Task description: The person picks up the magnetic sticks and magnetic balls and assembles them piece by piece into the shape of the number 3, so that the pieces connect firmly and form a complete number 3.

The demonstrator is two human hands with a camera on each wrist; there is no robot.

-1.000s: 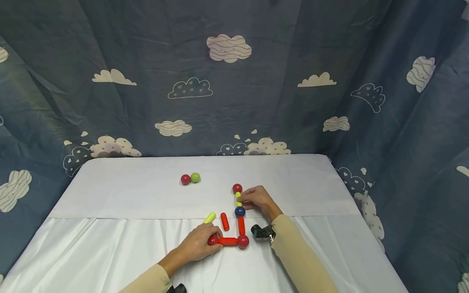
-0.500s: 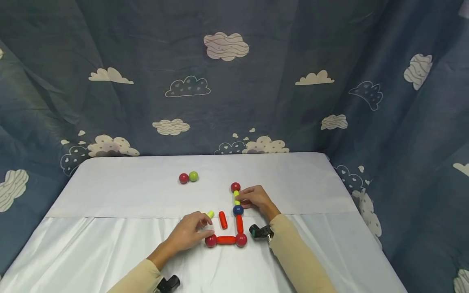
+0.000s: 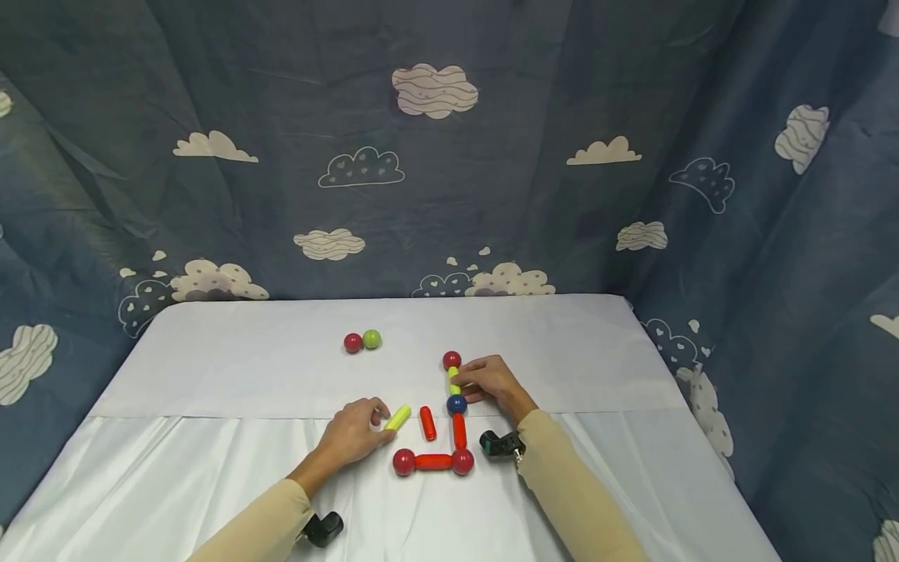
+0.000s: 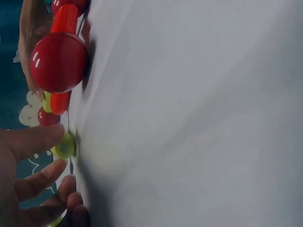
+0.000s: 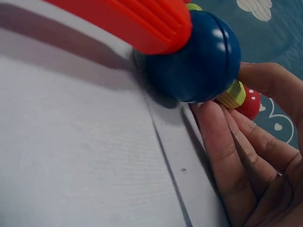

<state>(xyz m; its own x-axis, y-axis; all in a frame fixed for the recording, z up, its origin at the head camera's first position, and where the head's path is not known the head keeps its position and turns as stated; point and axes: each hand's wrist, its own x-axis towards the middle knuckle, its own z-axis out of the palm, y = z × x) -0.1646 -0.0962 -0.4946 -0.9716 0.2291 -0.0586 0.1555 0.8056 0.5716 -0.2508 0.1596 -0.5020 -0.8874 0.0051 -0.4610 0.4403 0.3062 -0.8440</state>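
Note:
My left hand is at a loose yellow-green magnetic rod, thumb and fingers on either side of its near end. In the left wrist view the thumb appears against the rod end; the fingers stand slightly apart. My right hand pinches another yellow-green rod, linked between a far red ball and a blue ball. From the blue ball a red rod leads to a corner red ball. A second red rod joins that to the left red ball.
A loose red rod lies inside the L-shaped chain. Farther back, a red ball and a green ball sit side by side on the white-covered table. A cloud-patterned curtain hangs behind.
My left hand has let go of the left red ball and moved up and left to the loose yellow-green rod. My right hand stays on its rod.

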